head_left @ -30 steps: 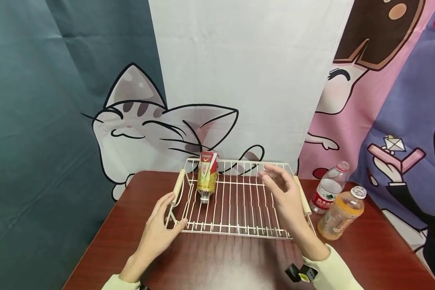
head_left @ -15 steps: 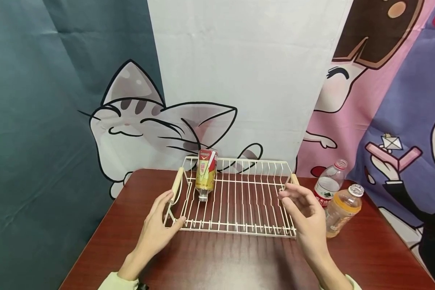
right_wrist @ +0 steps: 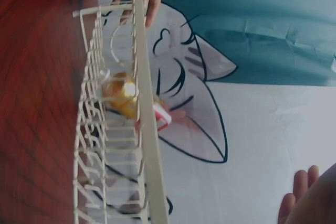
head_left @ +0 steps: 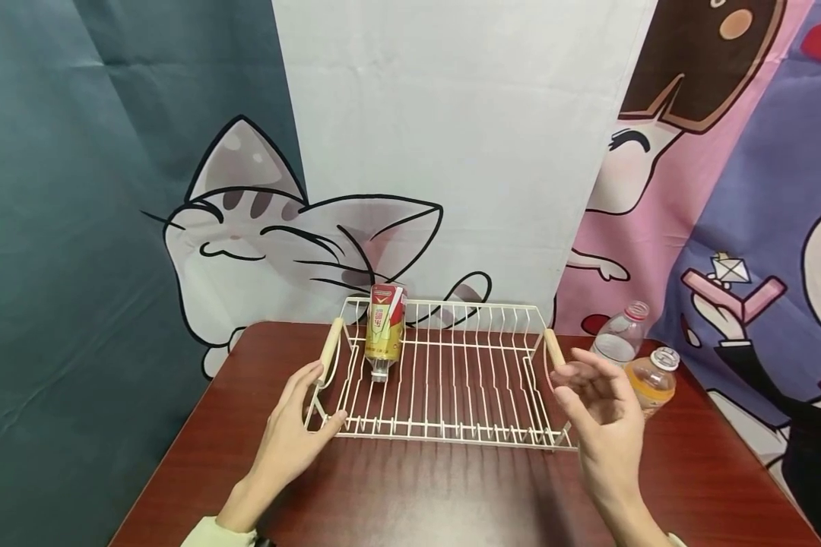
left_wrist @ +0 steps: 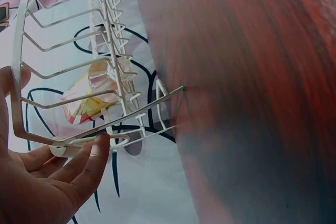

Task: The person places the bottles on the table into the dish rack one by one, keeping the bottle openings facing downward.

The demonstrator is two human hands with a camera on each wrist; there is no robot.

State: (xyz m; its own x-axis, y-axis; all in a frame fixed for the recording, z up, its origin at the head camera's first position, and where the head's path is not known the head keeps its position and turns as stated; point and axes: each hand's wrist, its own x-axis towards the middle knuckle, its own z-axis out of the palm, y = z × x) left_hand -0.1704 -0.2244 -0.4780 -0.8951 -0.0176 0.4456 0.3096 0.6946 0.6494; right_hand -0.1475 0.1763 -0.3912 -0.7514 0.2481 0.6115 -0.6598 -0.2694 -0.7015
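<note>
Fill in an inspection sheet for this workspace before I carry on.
Surface: reddish-brown table, glossy.
Job's things: wire rack on the table; red-and-yellow bottle in its left part, neck toward the person.
Clutter: clear bottle and orange-banded bottle, partly hidden behind the right hand.
Hands: left hand grips the rack's left end; right hand, near the right handle, holds nothing.
Cables: nothing seen.
Surroundings: cartoon-printed cloth behind the table.

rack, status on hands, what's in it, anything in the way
Left hand at left handle; right hand open, off rack. Yellow bottle in rack, neck down. Clear bottle, orange bottle beyond right hand, possible snag.
</note>
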